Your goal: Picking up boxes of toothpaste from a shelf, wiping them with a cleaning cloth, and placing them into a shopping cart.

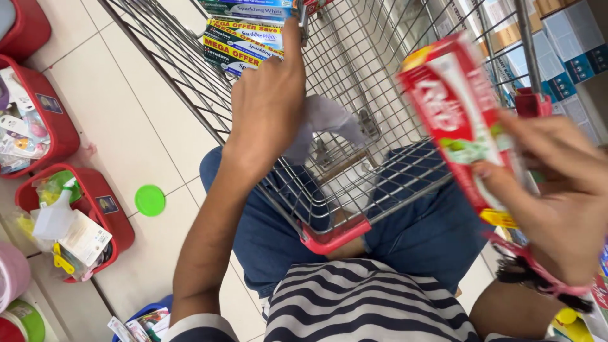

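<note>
Up by the cart's [380,183] right rim, my right hand [557,196] pinches a red carton [459,120] between thumb and fingers; my left hand [269,101] reaches into the cart, forefinger out, touching the boxes [244,38] stacked at its far end

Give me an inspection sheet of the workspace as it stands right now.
Surface: wire shopping trolley with red corner trim, standing on pale floor tiles.
Job's things: red toothpaste carton, held up over the trolley; stack of green and yellow cartons at the trolley's far end.
Clutter: pale cloth lying in the trolley.
Grippers: right hand grips the red carton; left hand reaches into the trolley, fingertip at the stack.
Cables: nothing seen.
Surroundings: red baskets of small goods on the left, round green lid on the floor, boxed goods on shelves at right.
</note>
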